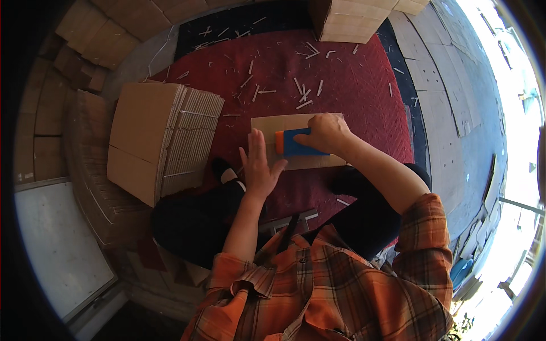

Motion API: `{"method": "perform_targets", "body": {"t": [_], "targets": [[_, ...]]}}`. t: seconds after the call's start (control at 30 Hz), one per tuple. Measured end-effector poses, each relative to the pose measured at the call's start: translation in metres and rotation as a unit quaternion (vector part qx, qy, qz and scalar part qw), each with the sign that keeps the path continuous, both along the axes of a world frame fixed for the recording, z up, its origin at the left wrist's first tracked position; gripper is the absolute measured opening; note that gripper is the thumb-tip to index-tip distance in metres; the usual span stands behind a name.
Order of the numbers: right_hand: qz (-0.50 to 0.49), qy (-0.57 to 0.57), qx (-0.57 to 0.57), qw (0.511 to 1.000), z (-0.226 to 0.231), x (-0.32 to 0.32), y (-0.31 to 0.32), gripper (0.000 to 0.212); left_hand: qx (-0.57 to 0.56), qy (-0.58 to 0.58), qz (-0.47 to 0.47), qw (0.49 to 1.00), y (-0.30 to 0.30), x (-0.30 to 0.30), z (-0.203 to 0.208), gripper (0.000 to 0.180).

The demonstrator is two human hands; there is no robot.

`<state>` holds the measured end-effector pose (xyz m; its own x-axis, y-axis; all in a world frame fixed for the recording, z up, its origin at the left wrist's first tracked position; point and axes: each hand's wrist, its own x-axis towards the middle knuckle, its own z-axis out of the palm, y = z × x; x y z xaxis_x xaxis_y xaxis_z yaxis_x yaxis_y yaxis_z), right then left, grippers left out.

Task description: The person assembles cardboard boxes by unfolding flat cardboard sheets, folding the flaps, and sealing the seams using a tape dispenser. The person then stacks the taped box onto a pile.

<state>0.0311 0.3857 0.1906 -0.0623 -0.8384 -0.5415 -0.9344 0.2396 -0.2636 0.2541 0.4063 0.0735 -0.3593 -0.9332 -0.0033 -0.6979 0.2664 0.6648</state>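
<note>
A flat brown cardboard piece [313, 164] lies in front of me on the red cloth. My right hand [330, 135] grips a blue block with an orange end [307, 142], which rests flat over the cardboard, its orange end to the left; its exact kind cannot be made out. At the cardboard's left edge is my left hand [261, 170], fingers stretched out and holding nothing. Its fingertips point away from me, beside the orange end. Whether the left palm presses on the cardboard cannot be told.
A tied stack of folded cardboard [142, 136] stands at left, with more cardboard piles behind it. Scraps of cardboard [304, 94] litter the red cloth [364, 85]. A large carton [352, 20] stands at the far side. My legs flank the cardboard.
</note>
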Motion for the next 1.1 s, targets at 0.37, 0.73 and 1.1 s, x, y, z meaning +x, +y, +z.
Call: {"method": "perform_targets", "body": {"t": [0.37, 0.73, 1.1], "targets": [[0.018, -0.081, 0.004, 0.997, 0.035, -0.068, 0.026, 0.053, -0.081, -0.228, -0.085, 0.967, 0.012, -0.006, 0.003, 0.106], [-0.039, -0.094, -0.029, 0.994, -0.032, -0.186, 0.081, 0.043, -0.083, -0.264, -0.095, 0.956, 0.012, -0.016, 0.003, 0.104], [-0.024, -0.119, -0.034, 0.992, -0.039, -0.189, 0.082, 0.046, -0.057, -0.189, -0.193, 0.961, 0.042, -0.130, 0.015, 0.112]]}}
